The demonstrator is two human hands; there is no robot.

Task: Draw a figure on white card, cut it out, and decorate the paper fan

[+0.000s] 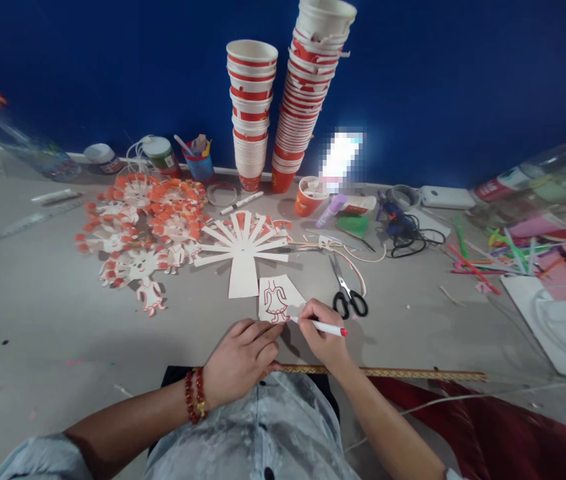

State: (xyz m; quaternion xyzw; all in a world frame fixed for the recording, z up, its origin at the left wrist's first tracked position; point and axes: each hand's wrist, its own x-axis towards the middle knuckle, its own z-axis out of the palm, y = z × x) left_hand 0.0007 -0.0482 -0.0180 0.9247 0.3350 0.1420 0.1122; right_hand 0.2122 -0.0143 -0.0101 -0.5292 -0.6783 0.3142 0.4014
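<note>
My right hand (323,333) is closed round a white marker with a red end (330,327). Its tip meets a small piece of white paper (290,290) that bears a reddish-brown outline of a dress with two feet. My left hand (247,350) lies flat with its fingers stretched out at the paper's lower edge. Just beyond the paper is a white cut-out (244,270) with many strips fanned out above a wide base. Black-handled scissors (347,293) rest to the right of the paper.
Several orange-and-white paper figures (147,227) are heaped at left. Two tall stacks of paper cups (251,113) stand against the blue wall. At right are a black cable (405,233), coloured sticks (517,250) and large bottles (537,180). A patterned strip (413,374) lies along the front edge.
</note>
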